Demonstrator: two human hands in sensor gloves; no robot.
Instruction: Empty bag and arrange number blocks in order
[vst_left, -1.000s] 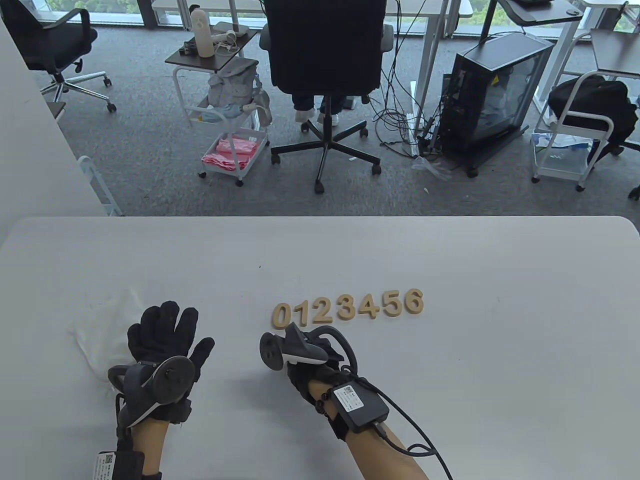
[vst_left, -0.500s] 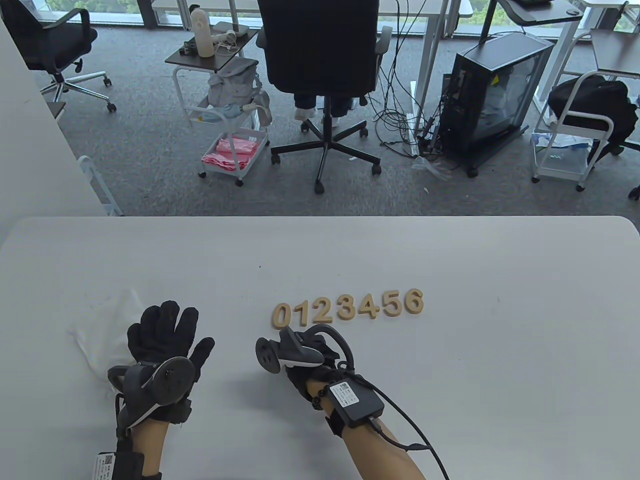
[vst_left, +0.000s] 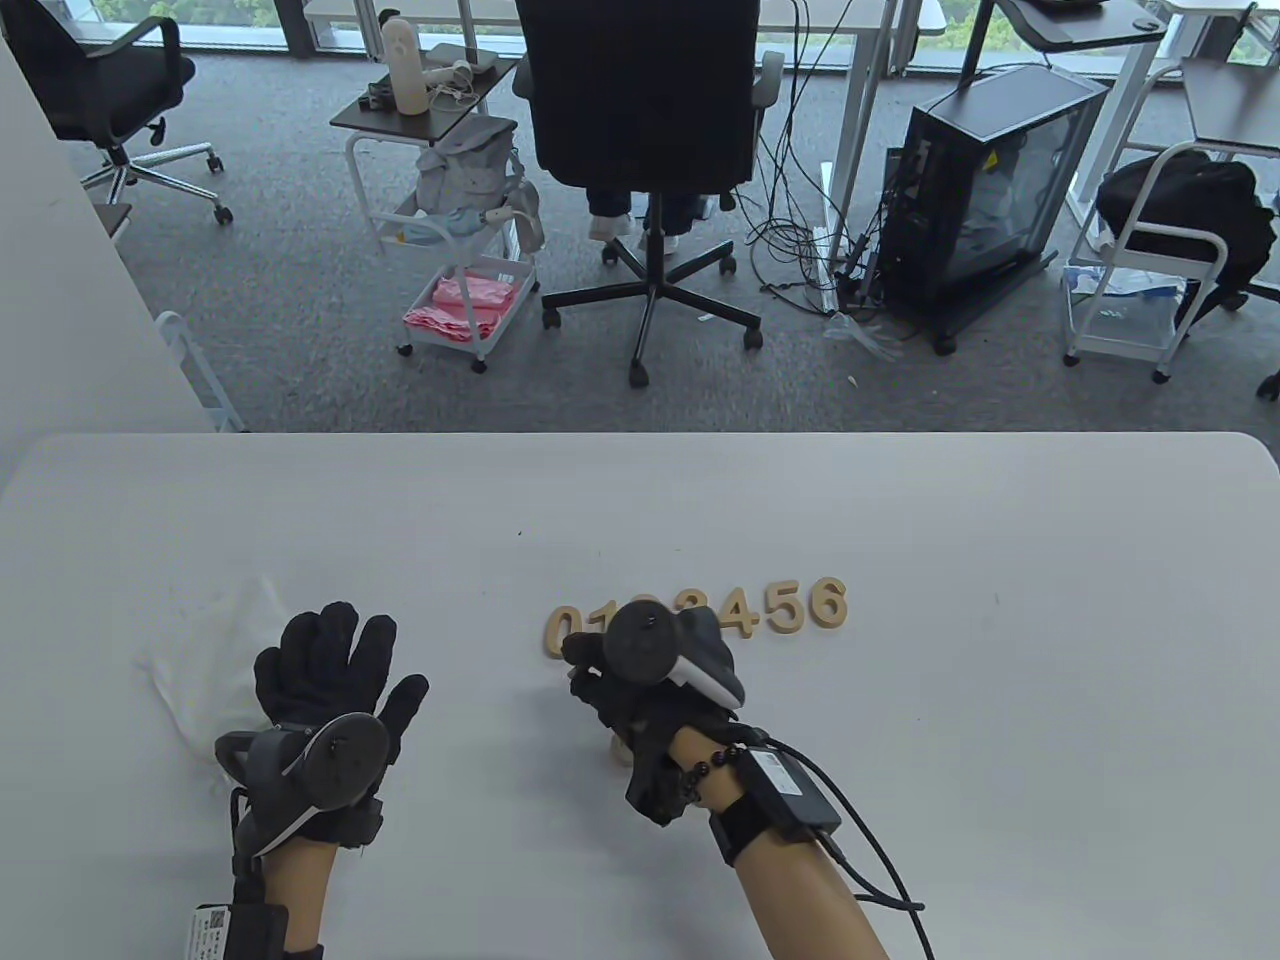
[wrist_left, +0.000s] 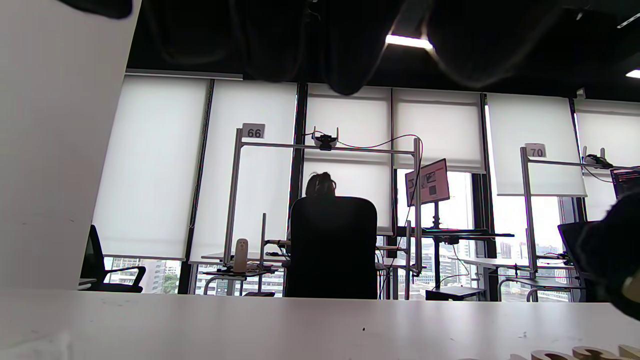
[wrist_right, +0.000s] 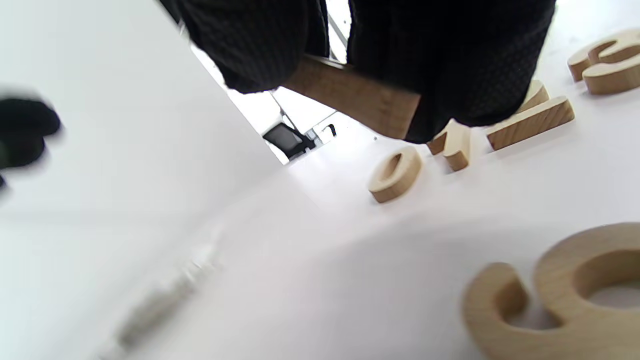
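right now my right hand (vst_left: 640, 700) pinches a wooden block (wrist_right: 352, 95) between its fingertips, its digit hidden, while another block (wrist_right: 565, 287) lies loose nearest the wrist camera. my left hand (vst_left: 325, 690) rests flat and spread on the white bag (vst_left: 205, 650), holding nothing. farther along the desk (vst_left: 1000, 800), the row (vst_left: 790, 608) reads 0 to 6; by my judgement, the later digits remain.

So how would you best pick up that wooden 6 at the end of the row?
Pinch the 6 across its near and far edges, coming from above on its right. It lies flat on the table, its right side free, with the 5 close on its left.
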